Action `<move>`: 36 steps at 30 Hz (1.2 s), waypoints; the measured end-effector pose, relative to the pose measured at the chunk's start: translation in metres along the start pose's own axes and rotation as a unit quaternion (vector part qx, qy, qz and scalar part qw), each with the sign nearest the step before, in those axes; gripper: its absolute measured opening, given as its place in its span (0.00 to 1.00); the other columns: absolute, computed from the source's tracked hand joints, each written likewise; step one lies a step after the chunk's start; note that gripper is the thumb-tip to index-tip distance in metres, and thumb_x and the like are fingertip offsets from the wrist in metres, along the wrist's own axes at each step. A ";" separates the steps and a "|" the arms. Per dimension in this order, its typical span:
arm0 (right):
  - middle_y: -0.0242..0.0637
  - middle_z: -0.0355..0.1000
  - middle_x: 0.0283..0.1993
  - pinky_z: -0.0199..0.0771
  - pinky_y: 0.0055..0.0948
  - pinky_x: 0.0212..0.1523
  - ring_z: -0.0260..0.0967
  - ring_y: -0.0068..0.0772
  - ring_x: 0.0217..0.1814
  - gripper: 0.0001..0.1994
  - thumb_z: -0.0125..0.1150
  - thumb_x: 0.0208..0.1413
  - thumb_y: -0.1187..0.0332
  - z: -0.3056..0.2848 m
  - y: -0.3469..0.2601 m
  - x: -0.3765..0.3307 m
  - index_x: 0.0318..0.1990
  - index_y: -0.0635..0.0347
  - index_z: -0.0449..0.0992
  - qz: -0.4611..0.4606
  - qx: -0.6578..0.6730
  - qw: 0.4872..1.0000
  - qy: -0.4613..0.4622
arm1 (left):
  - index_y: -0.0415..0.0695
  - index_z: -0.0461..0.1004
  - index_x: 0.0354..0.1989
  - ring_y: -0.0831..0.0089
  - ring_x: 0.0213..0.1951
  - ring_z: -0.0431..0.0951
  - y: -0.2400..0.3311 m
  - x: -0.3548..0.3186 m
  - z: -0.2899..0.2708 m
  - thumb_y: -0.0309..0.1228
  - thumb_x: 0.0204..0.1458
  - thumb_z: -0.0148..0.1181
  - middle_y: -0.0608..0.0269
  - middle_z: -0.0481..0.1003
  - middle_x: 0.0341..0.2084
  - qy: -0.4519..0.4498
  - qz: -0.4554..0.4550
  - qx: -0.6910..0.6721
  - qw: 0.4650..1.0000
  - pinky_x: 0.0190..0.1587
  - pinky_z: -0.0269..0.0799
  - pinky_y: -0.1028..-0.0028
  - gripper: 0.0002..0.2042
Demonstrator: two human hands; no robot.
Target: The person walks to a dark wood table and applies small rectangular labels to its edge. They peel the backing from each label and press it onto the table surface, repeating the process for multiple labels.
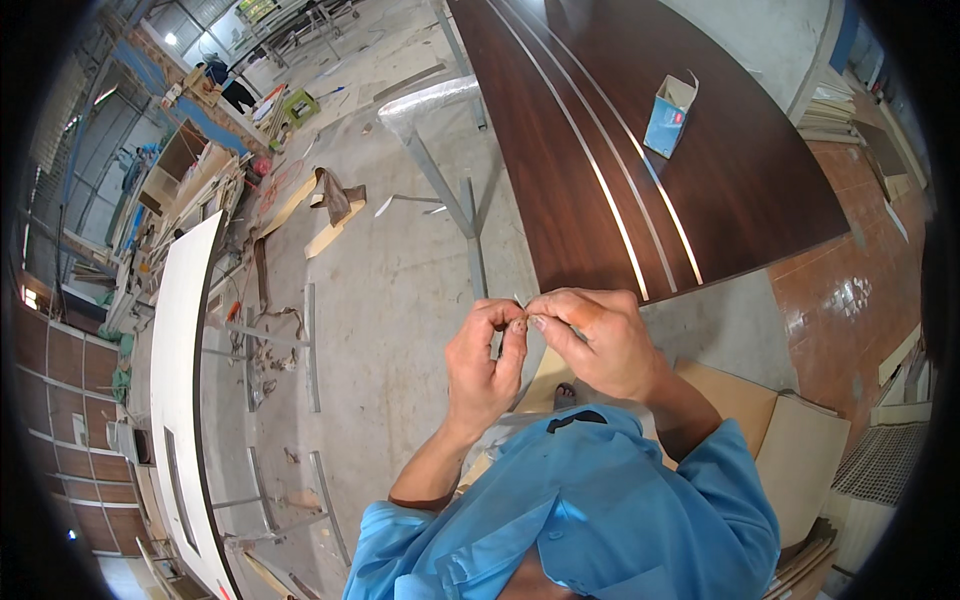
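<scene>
My left hand (484, 358) and my right hand (602, 340) meet in front of my chest, thumb and fingers of each pinched together. Between the fingertips is something small and thin, too little of it showing to name. Just beyond them lies the near edge of a dark brown wooden panel (590, 200) with light, shiny strips (610, 190) running along it. A small open blue box (667, 125) stands on the panel, its flap raised. Both hands are apart from the box.
Grey metal stands (445, 185) rise left of the panel, one topped with clear wrapping. A long white panel (178, 400) rests on the left over metal frames (310, 350). Brown strips (335, 200) litter the floor. Cardboard (795, 450) lies beside me. A person (228, 85) is far off.
</scene>
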State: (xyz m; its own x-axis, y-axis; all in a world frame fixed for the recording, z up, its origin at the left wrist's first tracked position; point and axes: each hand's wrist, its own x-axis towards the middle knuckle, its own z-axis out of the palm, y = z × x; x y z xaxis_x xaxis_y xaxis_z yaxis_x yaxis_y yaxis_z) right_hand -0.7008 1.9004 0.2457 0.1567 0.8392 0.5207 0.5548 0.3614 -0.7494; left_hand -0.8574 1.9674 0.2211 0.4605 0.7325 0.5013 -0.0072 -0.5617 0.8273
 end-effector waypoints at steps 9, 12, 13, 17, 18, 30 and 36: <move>0.47 0.81 0.37 0.80 0.29 0.36 0.82 0.41 0.36 0.06 0.62 0.56 0.78 0.000 -0.002 0.007 0.41 0.68 0.80 0.011 0.019 1.000 -0.022 | 0.35 0.70 0.40 0.66 0.29 0.76 -0.001 0.008 -0.007 0.17 0.56 0.58 0.52 0.76 0.32 -0.010 0.056 0.049 0.997 0.33 0.74 0.72 0.06; 0.46 0.81 0.37 0.79 0.28 0.37 0.82 0.36 0.37 0.06 0.60 0.59 0.77 0.000 -0.002 0.009 0.41 0.69 0.80 0.045 0.073 0.996 -0.028 | 0.36 0.70 0.40 0.66 0.29 0.77 -0.002 0.011 -0.008 0.17 0.56 0.59 0.53 0.75 0.32 -0.012 0.068 0.064 0.996 0.32 0.74 0.72 0.06; 0.45 0.81 0.36 0.78 0.27 0.37 0.81 0.34 0.37 0.06 0.60 0.60 0.76 -0.001 -0.001 0.009 0.41 0.69 0.80 0.058 0.093 0.993 -0.038 | 0.36 0.70 0.40 0.66 0.29 0.77 -0.002 0.011 -0.008 0.17 0.56 0.59 0.53 0.75 0.32 -0.008 0.074 0.063 0.995 0.32 0.74 0.72 0.06; 0.40 0.81 0.35 0.76 0.25 0.39 0.78 0.24 0.37 0.08 0.59 0.62 0.74 -0.002 0.005 0.012 0.41 0.71 0.79 0.122 0.181 0.973 -0.072 | 0.36 0.70 0.39 0.67 0.28 0.77 -0.002 0.012 -0.008 0.17 0.55 0.60 0.54 0.75 0.32 -0.003 0.092 0.072 0.993 0.30 0.74 0.72 0.07; 0.39 0.80 0.35 0.76 0.24 0.40 0.77 0.22 0.38 0.08 0.59 0.63 0.73 -0.002 0.006 0.012 0.41 0.71 0.79 0.134 0.208 0.966 -0.078 | 0.36 0.70 0.39 0.67 0.28 0.77 -0.002 0.012 -0.009 0.17 0.54 0.61 0.54 0.76 0.32 -0.007 0.098 0.082 0.992 0.30 0.74 0.72 0.07; 0.34 0.78 0.34 0.77 0.23 0.43 0.74 0.19 0.40 0.06 0.64 0.61 0.73 0.013 0.031 0.013 0.40 0.69 0.79 0.230 0.305 0.922 -0.066 | 0.37 0.74 0.41 0.70 0.28 0.77 -0.013 0.014 -0.002 0.16 0.51 0.63 0.57 0.77 0.30 -0.003 0.108 0.132 0.985 0.29 0.72 0.75 0.10; 0.35 0.78 0.34 0.76 0.24 0.41 0.75 0.20 0.37 0.06 0.62 0.61 0.74 0.022 0.045 0.010 0.38 0.70 0.79 0.235 0.356 0.904 -0.017 | 0.40 0.76 0.42 0.63 0.35 0.78 -0.018 0.019 0.006 0.20 0.46 0.68 0.57 0.77 0.32 0.062 0.077 0.137 0.986 0.38 0.74 0.68 0.13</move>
State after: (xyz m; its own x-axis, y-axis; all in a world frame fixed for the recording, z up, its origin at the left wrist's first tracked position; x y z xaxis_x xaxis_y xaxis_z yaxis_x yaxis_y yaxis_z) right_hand -0.6922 1.9338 0.2083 0.2066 0.9758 0.0715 -0.2347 0.1203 -0.9646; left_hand -0.8433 1.9889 0.2143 0.3605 0.6627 0.6564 0.1801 -0.7399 0.6481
